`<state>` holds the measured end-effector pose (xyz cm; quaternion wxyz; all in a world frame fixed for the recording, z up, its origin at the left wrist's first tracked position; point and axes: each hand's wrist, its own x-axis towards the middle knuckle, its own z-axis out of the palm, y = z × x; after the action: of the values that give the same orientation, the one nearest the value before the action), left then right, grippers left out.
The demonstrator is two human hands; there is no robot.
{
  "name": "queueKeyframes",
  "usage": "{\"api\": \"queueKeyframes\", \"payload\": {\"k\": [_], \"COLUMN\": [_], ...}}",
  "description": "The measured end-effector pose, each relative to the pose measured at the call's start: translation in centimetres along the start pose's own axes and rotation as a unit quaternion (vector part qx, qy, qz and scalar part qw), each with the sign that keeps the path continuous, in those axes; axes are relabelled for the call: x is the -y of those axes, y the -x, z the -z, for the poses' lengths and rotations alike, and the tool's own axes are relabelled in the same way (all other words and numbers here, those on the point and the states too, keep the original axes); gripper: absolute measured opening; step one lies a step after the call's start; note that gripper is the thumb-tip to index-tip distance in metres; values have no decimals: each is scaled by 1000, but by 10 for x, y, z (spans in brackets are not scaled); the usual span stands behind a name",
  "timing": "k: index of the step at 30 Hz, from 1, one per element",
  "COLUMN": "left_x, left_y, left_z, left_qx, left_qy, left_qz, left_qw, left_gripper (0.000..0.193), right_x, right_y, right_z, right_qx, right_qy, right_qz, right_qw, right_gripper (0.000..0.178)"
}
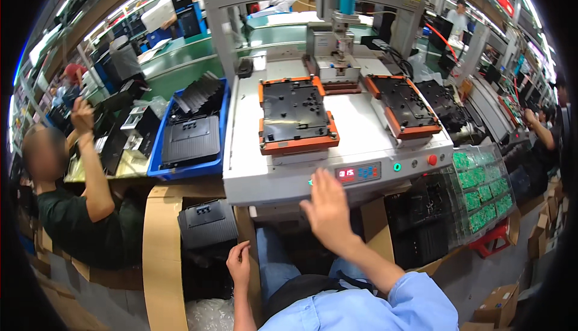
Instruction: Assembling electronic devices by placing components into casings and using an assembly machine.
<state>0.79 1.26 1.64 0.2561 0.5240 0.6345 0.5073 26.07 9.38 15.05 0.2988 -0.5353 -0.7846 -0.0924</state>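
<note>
My right hand (pixel 329 209) is stretched out at the front panel of a white machine (pixel 355 105), fingers straight and holding nothing. Its fingertips cover part of a green-lit button (pixel 310 182), beside a red digital display (pixel 347 173); whether they touch cannot be made out. My left hand (pixel 239 262) hangs low beside an open carton, fingers loosely bent and apart, with nothing seen in it. On the machine, a black plastic panel (pixel 293 111) lies in an orange fixture (pixel 299 146). To its right, a second black panel (pixel 404 103) rests in another orange fixture (pixel 415 130).
Left of the machine, a blue bin (pixel 191 171) holds ribbed black housings. Another housing (pixel 208 222) sits atop the carton (pixel 161 259). Green circuit boards (pixel 481 186) lie on the right. A red button (pixel 432 159) protrudes from the panel. At left, a co-worker (pixel 78 210) sits with arms raised.
</note>
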Motion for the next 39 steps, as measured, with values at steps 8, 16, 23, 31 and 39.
{"api": "queueKeyframes", "payload": {"k": [8, 16, 23, 31, 39], "left_x": [12, 19, 15, 13, 26], "left_y": [3, 2, 1, 1, 0], "left_z": [2, 2, 2, 5, 7], "left_qx": [-5, -11, -3, -17, -40], "left_qy": [-19, -22, 6, 110, 117], "left_qz": [-4, 1, 8, 91, 76], "left_qw": [1000, 1000, 1000, 990, 989], "left_gripper": [15, 15, 15, 18, 18], "right_x": [21, -39, -84, -170, -190], "right_y": [3, -6, 9, 54, 52], "right_z": [1, 25, 42, 52, 55], "right_qx": [-21, -156, -224, -304, -342], "right_qy": [44, -108, -48, -37, 8], "right_qz": [-45, -79, -166, -274, -257], "right_qw": [998, 979, 959, 911, 904], "right_gripper": [63, 29, 23, 21, 15]}}
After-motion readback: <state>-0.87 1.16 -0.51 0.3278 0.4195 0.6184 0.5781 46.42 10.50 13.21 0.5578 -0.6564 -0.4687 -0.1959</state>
